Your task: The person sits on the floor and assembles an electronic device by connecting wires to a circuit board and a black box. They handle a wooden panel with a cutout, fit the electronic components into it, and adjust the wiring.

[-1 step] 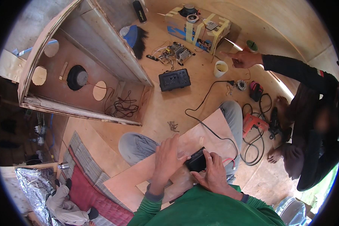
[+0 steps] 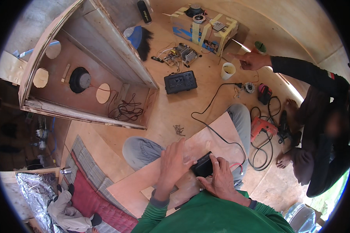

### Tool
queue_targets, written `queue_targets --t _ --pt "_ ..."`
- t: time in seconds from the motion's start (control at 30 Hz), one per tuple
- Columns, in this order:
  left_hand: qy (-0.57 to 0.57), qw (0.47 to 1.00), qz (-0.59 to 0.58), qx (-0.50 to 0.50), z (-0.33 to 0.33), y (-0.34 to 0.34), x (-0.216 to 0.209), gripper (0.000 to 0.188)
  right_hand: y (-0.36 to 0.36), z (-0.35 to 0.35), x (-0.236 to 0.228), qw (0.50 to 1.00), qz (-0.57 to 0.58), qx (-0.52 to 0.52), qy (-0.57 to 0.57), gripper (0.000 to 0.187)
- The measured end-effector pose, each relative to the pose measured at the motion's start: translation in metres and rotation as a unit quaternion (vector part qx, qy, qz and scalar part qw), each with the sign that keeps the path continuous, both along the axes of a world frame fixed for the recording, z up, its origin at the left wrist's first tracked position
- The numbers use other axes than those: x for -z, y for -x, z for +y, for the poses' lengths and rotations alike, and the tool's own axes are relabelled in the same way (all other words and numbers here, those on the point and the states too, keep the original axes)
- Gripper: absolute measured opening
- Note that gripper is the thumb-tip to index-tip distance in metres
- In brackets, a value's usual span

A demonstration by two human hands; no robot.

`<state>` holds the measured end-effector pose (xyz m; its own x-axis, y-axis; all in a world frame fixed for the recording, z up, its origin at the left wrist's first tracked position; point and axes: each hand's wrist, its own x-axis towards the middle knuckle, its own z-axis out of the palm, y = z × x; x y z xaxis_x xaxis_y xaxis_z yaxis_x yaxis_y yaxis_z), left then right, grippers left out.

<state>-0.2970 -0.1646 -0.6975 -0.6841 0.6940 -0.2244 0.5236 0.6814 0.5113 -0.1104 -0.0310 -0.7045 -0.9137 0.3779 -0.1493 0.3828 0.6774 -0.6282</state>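
On the wooden board (image 2: pixel 217 134) across my lap lies a small black box (image 2: pixel 203 166) that looks like a power adapter. My right hand (image 2: pixel 221 176) grips its right side, fingers on top and thumb at the near edge. My left hand (image 2: pixel 173 163) stands beside it with fingers stretched upward, the thumb tip touching the box's left edge. Red and white wires (image 2: pixel 236 166) show just right of my right hand. A black mains cord (image 2: pixel 212 126) crosses the board and ends in a plug on the floor. The underside of the box is hidden.
A large open wooden speaker cabinet (image 2: pixel 93 120) stands left, near several screws (image 2: pixel 178 129). Ahead are a black control unit (image 2: pixel 180 82), a circuit board (image 2: pixel 186 54), a white cup (image 2: pixel 228 71) and a taped carton (image 2: pixel 204 33). A co-worker's hand (image 2: pixel 254 61) points; an orange drill (image 2: pixel 263 127) lies right.
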Motion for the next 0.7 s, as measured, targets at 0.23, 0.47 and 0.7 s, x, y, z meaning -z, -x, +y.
queue_targets --t 0.23,0.47,0.7 --pt "0.008 1.000 0.003 -0.013 0.001 -0.002 0.005 0.098 0.003 -0.002 -0.003 1.000 0.000 -0.001 0.003 0.107" --pt "-0.012 0.998 0.066 -0.008 0.006 -0.007 0.003 0.091 0.000 -0.007 0.001 1.000 -0.004 0.001 -0.006 0.111" --pt "0.020 0.998 0.057 -0.023 0.007 -0.009 0.003 0.089 -0.001 -0.013 0.007 0.999 0.004 0.005 -0.047 0.114"
